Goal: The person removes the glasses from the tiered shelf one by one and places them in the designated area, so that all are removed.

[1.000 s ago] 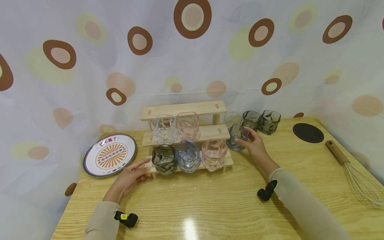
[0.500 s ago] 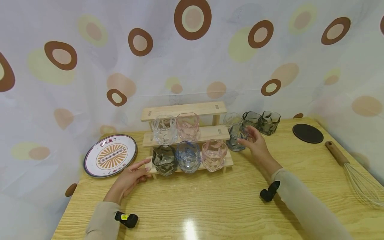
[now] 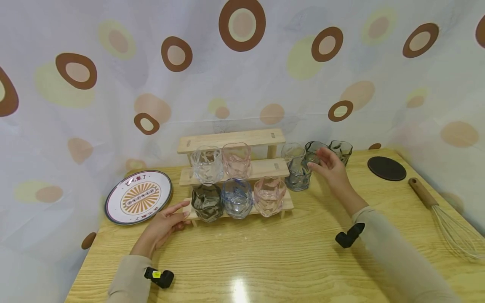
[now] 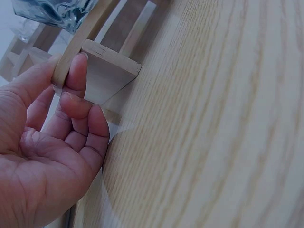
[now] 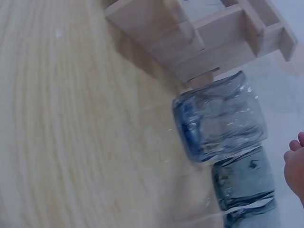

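My left hand point(image 3: 163, 227) pinches the left end of the lowest step of a three-tier wooden rack point(image 3: 232, 138), thumb above and a finger below in the left wrist view. A smoky glass point(image 3: 207, 204), a blue-rimmed glass point(image 3: 237, 201) and a pink glass point(image 3: 270, 198) stand on that step. The middle step bears a clear glass point(image 3: 208, 166) and another pink glass point(image 3: 236, 162). Right of the rack, a blue-grey glass point(image 3: 298, 179) rests on the table. My right hand point(image 3: 335, 176) is just right of it, fingers loosely bent, holding nothing and partly covering smoky glasses behind.
Behind the blue-grey glass stand a clear glass point(image 3: 291, 150) and two smoky glasses, one point(image 3: 342, 149) farther right. A patterned plate point(image 3: 138, 197) lies at left. On the right are a black round coaster point(image 3: 386, 168) and a whisk point(image 3: 424, 193). A spotted cloth hangs behind.
My right hand has let go of the blue-grey glass and moved up and to the right of it. The glass stays beside the rack. My left hand has not moved.
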